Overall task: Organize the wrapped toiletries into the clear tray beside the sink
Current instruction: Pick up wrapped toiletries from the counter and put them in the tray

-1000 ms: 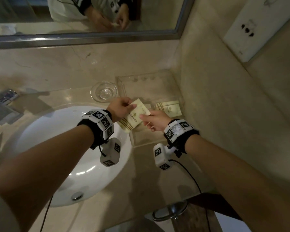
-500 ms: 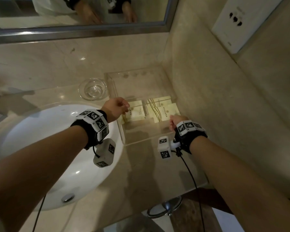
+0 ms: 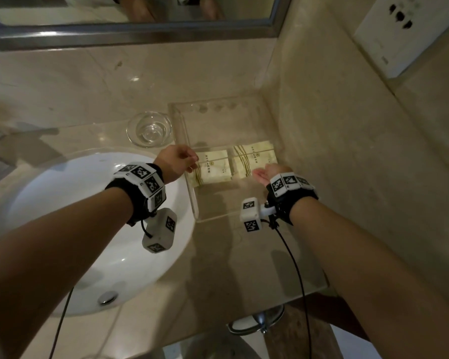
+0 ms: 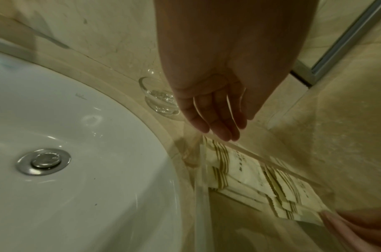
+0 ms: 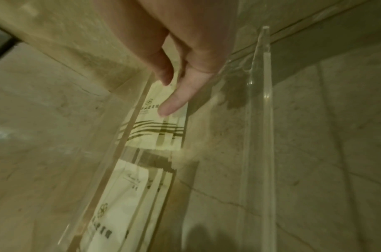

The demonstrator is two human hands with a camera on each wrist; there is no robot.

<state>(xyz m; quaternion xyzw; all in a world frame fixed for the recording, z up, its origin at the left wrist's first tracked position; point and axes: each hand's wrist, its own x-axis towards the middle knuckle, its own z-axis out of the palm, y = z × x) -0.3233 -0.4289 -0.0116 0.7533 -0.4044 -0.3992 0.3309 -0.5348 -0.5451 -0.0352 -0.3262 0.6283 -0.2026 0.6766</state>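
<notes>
A glass dish (image 3: 149, 129) stands just beyond the left hand (image 3: 176, 163), with the white sink (image 3: 88, 216) below that wrist. Both grips are spread and empty, the left over the clear tray's (image 3: 195, 203) near wall, the right hand (image 3: 269, 172) with a finger on the right packet (image 3: 254, 158). The left packet (image 3: 213, 168) lies beside it in the tray on the desk (image 3: 244, 268).

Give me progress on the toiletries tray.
Done: two packets lie side by side in the tray. In hand: nothing gripped; left hand is at the tray's wall, right hand fingers rest on the right packet. Left: no loose packets visible; possibly final straightening.
</notes>
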